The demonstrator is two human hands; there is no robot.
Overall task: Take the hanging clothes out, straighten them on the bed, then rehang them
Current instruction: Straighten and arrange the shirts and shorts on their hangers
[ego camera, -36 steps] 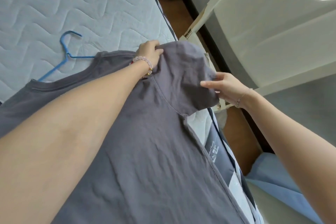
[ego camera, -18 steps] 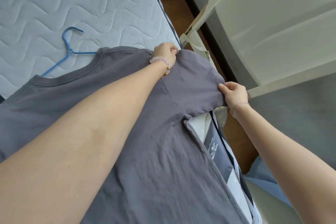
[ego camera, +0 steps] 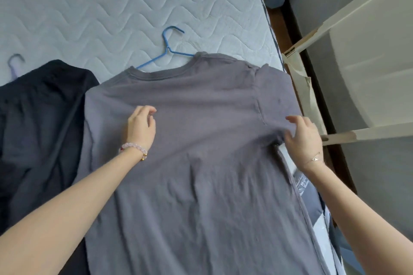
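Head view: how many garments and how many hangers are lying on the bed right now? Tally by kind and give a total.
Garments: 2, the grey cotton T-shirt and the dark navy garment to its left.
Hangers: 2, the blue wire hanger, partly under the T-shirt's collar, and the pale lilac hanger, of which only the hook shows.
Total: 4

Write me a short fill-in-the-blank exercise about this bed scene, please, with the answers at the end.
1. The hanger at the collar of the shirt is ____.
2. The garment left of the shirt is ____.
3. The bead bracelet is on the ____ wrist.
Answers: blue; black; left.
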